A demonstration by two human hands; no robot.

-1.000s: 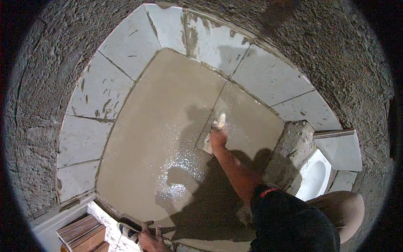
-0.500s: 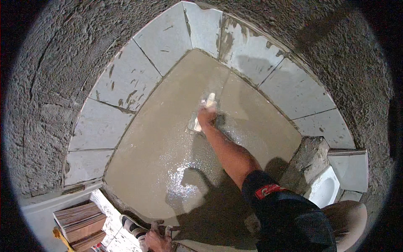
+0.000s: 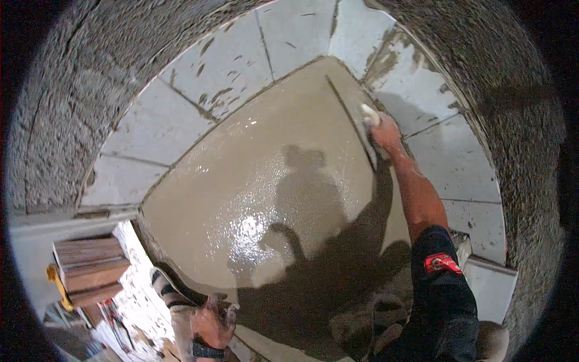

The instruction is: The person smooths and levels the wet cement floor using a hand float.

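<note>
while the right hand (image 3: 384,134) clenches a pale-handled trowel (image 3: 364,130), its long blade lies on the wet screed (image 3: 253,181) and runs from the fingers up-left toward the far corner.
just right of the fingers the screed meets grey tiles (image 3: 446,163); left of them smooth wet surface lies open. the left hand (image 3: 212,324), fingers loosely curled, rests at the near edge beside a striped sandal (image 3: 166,288).

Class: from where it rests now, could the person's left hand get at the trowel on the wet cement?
Probably not: the left hand sits low at the near edge, while the trowel is across the wet cement, gripped by the right hand.
</note>
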